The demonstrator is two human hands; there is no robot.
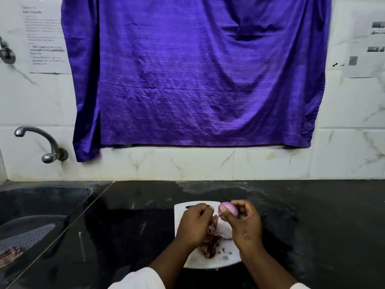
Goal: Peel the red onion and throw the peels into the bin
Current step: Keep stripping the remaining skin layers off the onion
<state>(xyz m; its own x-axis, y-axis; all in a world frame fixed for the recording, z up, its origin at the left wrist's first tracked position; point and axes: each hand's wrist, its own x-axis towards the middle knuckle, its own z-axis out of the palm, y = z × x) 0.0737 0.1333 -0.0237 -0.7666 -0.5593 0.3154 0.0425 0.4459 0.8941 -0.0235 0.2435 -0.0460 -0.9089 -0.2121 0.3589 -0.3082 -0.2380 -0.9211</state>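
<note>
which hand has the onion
The right hand: its fingers curl round the pale purple onion over the white board. The left hand is curled beside it, above the peels, with no onion in it.

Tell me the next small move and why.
Probably set the red onion down and gather the peels: the right hand holds an onion that looks peeled bare, while peels lie piled on the white board. No bin shows in view.
</note>
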